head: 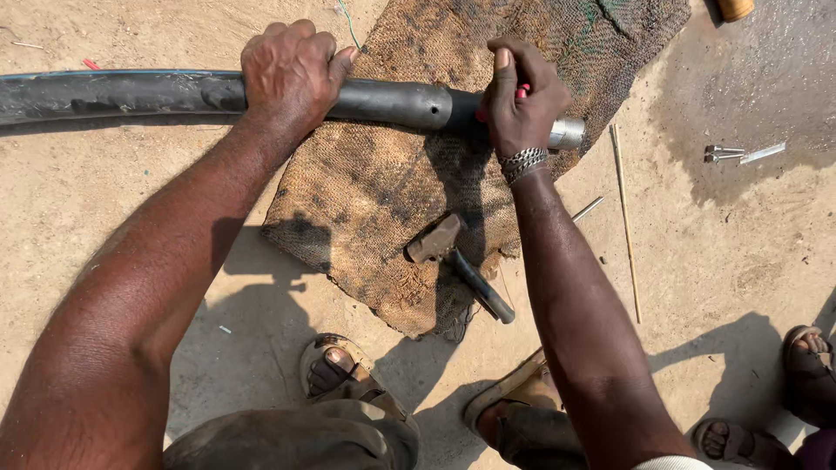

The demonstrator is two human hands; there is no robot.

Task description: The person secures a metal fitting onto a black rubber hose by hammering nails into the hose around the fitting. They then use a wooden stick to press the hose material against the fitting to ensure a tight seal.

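While the black pipe [174, 94] lies flat across the sandy ground [104, 209], both hands are on it. It's a long, smooth, round plastic pipe, dusty and scuffed on its left stretch, cleaner and slightly glossy towards the right, where it crosses a coarse brown burlap sack [366, 191]. At the right end a short silvery metal fitting [570, 134] with fine ridges pokes out of the pipe.

Left hand [290, 74] now: fingers wrapped right over the top of the pipe, clamped tight around it, thumb tucked against the far side. Right hand [520, 96] sits close to the fitting end, fingers curled shut on the pipe, and something small and red [522, 90] peeks out between those fingers; what it is can't be made out. A metal chain bracelet [523, 161] circles that wrist.

Further out, a hammer [457, 261] rests on the sack, rusty blocky head, dark handle pointing towards the person's sandalled feet [340, 370]. Just right of the sack lies a thin straight stick [627, 226] and a short metal rod [589, 208]. Beyond that, on a damp dark patch, sit small shiny metal pieces [740, 155]. Bottom right corner, another person's sandalled feet [805, 365] stand on the sand.
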